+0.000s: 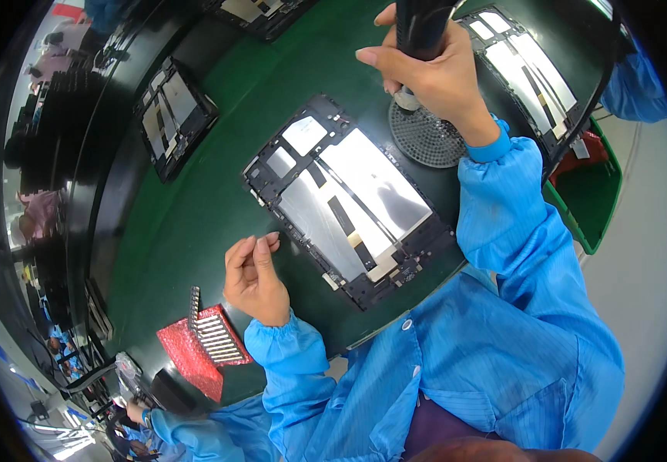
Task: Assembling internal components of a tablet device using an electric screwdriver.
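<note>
My right hand (437,77) is wrapped round a black electric screwdriver (420,29), held upright at the far side of the bench. Its lower end is over a round, clear, dimpled screw tray (418,138). In front of me lies an open tablet-like device chassis (349,208), a black frame with silver plates and dark ribbon cables. Left of its near corner is my left hand (256,281), raised with its fingers curled and thumb close to the fingertips. Whether anything small sits in that pinch cannot be made out.
Left of me, a red bubble-wrap pouch (187,350) carries a row of small metal strips (218,336). Similar chassis lie at the far left (172,115) and far right (530,73). A green bin (599,196) stands at the right. A co-worker's blue sleeve (195,431) shows lower left.
</note>
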`<state>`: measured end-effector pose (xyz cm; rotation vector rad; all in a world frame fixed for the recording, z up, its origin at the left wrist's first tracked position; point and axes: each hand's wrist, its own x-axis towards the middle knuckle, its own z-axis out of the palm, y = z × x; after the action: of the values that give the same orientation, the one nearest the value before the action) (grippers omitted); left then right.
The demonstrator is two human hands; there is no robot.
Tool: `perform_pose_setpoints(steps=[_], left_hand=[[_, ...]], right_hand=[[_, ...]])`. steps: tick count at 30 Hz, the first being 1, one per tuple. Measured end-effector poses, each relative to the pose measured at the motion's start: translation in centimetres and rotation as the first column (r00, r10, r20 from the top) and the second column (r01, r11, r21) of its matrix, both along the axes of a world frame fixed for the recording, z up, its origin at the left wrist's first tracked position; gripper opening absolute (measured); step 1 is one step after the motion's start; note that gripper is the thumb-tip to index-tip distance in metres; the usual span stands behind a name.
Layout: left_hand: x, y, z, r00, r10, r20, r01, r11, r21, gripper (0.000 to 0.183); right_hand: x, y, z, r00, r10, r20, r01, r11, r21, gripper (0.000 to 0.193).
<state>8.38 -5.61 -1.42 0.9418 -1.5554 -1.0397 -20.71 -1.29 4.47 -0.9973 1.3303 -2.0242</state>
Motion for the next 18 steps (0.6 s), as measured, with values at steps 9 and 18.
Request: perform_pose_setpoints(steps=[9,18], left_hand=[[1.9,-1.2,0.0,0.988,-0.125,-0.091,0.152,0.882,0.446,0.013],[0.6,-1.3,0.8,0.957,-0.29,0.013,0.253,0.853,0.456,0.013]], right_hand=[[-0.8,0.5,-1.5,0.927,-0.192,-0.322,0.152,0.977,-0.147,0.033],[-0.6,0.1,-1.9,0.93,-0.173,-0.324,0.14,0.982,-0.123,0.034]])
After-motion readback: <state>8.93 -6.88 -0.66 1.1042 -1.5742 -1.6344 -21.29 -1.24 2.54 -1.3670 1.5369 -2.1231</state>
